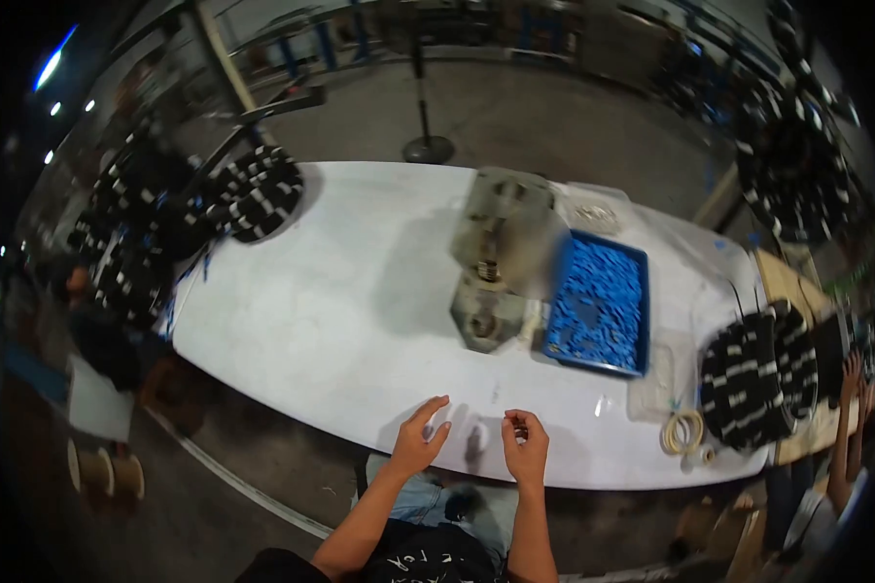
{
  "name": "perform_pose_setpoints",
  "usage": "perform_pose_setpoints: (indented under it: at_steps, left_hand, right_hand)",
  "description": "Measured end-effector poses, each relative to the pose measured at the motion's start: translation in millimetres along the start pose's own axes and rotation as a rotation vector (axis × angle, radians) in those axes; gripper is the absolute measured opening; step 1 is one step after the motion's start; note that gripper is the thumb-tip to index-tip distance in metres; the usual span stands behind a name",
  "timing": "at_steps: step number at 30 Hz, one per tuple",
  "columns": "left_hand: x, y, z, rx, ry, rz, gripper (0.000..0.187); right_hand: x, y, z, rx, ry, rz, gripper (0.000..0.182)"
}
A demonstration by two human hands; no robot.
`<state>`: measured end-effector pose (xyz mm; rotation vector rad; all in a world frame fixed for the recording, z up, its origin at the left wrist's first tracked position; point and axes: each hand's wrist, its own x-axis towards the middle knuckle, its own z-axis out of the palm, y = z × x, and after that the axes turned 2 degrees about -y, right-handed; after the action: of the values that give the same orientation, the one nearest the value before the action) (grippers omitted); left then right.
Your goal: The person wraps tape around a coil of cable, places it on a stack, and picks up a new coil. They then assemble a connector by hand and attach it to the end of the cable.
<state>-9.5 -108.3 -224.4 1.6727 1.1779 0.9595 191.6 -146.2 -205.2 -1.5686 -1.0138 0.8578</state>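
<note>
My left hand point(420, 439) is held over the near edge of the white table point(301, 291), its thumb and fingers apart and nothing between them. To its right, my right hand point(527, 449) has its fingers curled around a small dark piece point(520, 428), too small and blurred to name. The two hands are apart from each other. Beyond them stands a grey-green metal machine point(486, 316) with a blurred part on its right side. Beside the machine, a blue tray point(644, 335) holds many small blue pieces point(598, 291).
Clear plastic containers point(651, 394) sit near the tray, with a cream-coloured roll point(682, 433) close by. Black bundles with white marks stand at the left point(255, 194) and right point(760, 377) ends. Another person's arms point(851, 398) show at far right. Wooden spools point(105, 472) lie lower left.
</note>
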Motion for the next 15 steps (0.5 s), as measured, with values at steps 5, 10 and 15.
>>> perform_pose_setpoints:
  at_steps: [5,10,15]
  left_hand:
    - [-20.3,-37.7,-52.5,0.311,0.286,0.089,0.032]
    - [-21.2,-42.1,-50.3,0.325,0.323,0.153,0.031]
    - [-20.6,-38.0,-41.7,0.564,0.358,0.173,0.022]
  right_hand:
    - [-6.1,32.9,45.8,-0.037,-0.099,-0.043,0.012]
    - [-8.3,21.5,61.3,-0.321,-0.064,-0.193,0.006]
    - [-7.5,34.6,80.4,-0.628,0.101,-0.347,0.006]
